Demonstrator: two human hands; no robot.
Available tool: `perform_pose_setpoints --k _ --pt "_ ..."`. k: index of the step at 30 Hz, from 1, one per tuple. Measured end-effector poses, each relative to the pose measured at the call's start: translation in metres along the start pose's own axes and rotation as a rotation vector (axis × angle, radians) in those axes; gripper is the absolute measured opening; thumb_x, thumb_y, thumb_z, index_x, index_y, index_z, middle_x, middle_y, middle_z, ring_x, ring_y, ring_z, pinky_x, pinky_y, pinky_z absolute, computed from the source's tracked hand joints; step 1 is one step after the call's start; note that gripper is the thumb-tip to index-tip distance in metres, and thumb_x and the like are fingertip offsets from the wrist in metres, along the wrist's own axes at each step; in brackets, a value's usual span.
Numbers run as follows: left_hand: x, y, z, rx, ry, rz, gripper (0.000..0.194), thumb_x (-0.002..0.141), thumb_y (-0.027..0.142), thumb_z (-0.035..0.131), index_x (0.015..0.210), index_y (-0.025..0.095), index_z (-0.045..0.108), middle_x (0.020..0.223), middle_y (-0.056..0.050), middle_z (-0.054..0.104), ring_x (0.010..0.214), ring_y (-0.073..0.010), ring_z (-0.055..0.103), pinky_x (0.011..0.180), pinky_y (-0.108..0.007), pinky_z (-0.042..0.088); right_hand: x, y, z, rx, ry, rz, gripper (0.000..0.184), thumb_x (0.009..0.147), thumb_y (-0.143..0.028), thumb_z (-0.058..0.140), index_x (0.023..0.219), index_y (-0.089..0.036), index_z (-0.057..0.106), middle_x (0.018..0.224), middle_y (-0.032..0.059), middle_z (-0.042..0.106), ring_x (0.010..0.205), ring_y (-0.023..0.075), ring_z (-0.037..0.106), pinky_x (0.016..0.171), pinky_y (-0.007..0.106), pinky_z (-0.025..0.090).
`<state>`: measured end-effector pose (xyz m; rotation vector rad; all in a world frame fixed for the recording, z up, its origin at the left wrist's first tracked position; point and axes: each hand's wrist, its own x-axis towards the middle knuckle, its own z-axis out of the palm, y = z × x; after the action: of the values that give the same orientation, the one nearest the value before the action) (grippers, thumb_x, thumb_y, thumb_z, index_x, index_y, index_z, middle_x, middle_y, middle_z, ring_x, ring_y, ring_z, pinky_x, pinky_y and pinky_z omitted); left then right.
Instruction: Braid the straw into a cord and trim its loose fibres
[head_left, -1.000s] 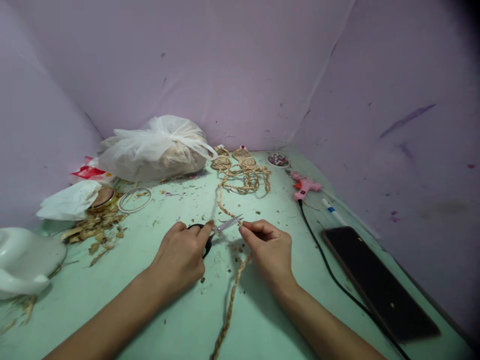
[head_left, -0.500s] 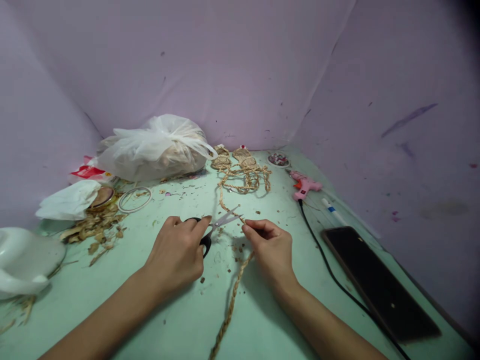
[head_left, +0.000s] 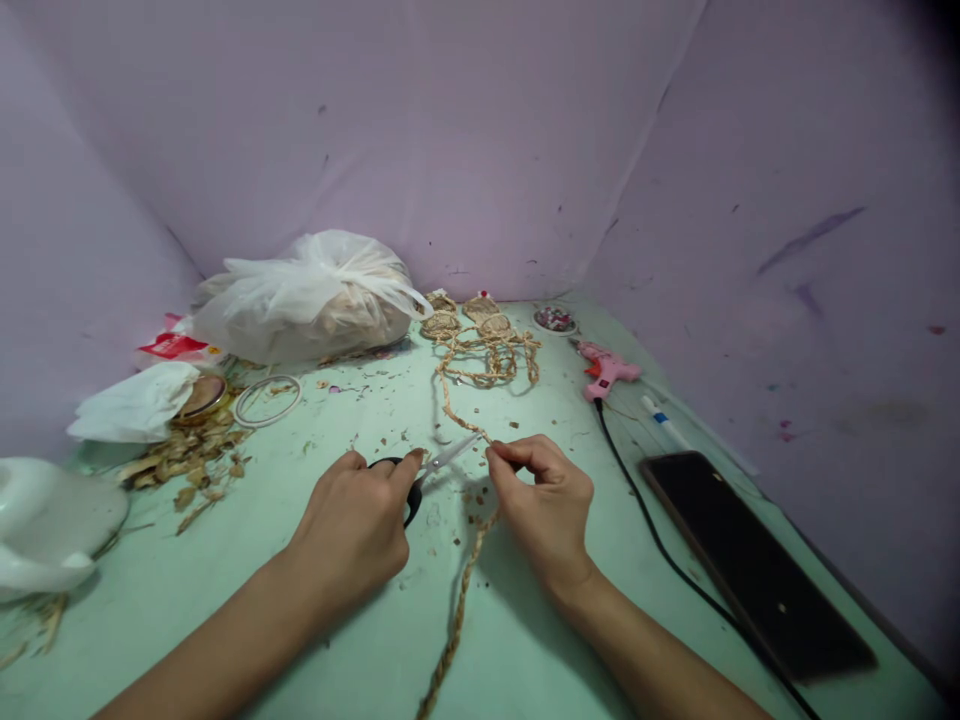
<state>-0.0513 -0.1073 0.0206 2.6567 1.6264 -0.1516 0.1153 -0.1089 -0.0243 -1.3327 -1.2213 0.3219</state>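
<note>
My left hand point(head_left: 356, 525) grips black-handled scissors point(head_left: 427, 470), the blades pointing right toward the braided straw rope point(head_left: 461, 590). My right hand point(head_left: 544, 505) pinches that rope just right of the blade tips. The rope runs from the table's near edge up between my hands and on to a loose coil point(head_left: 487, 355) at the back. Small straw bits lie scattered under the blades.
A tied white plastic bag point(head_left: 307, 295) sits at the back left, with dry husks point(head_left: 187, 460), a ring point(head_left: 268, 400) and a white bowl point(head_left: 45, 520) on the left. A pink glue gun point(head_left: 607, 368), its black cord point(head_left: 660, 540), a pen point(head_left: 664, 420) and a dark phone point(head_left: 750, 560) lie right.
The scissor blades opened half a second ago and are now closed again at the rope. My right hand shifted slightly along the rope; both hands stay in place.
</note>
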Motion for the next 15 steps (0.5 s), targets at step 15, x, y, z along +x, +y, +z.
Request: perform_pose_setpoints --k 15 --pt "-0.0008 -0.0020 -0.0027 -0.018 0.055 0.014 0.049 0.069 0.011 0.041 0.117 0.019 0.047 0.084 -0.006 0.066 0.070 -0.0204 0.057 0.071 -0.035 0.038 -0.0010 -0.0027 0.0002 -0.032 -0.027 -0.003 0.013 0.068 -0.013 0.056 0.057 -0.019 0.059 0.057 -0.0006 0.058 0.055 0.0123 0.053 0.056 0.026 0.043"
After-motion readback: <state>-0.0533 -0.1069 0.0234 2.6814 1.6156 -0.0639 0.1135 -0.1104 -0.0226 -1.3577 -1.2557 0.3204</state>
